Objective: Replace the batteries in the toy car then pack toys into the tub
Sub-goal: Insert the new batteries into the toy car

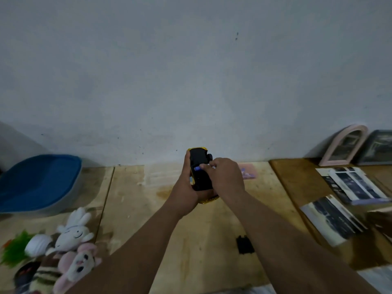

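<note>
The yellow toy car (199, 164) is held upside down above the wooden table (131, 209), its black underside facing me. My left hand (186, 187) cups it from the left and below. My right hand (224, 177) pinches a battery (198, 168) with a blue end at the car's underside. A small black battery cover (245, 244) lies on the table near my right forearm. The tub (40, 183), with a blue lid or inside, stands at the far left. Several plush toys (72, 247) lie at the lower left.
A pink packet (249, 171) lies on the table behind my right hand. On a darker board to the right lie several photo prints (347, 187). An arched pink frame (345, 145) and a dark frame (379, 147) lean on the wall.
</note>
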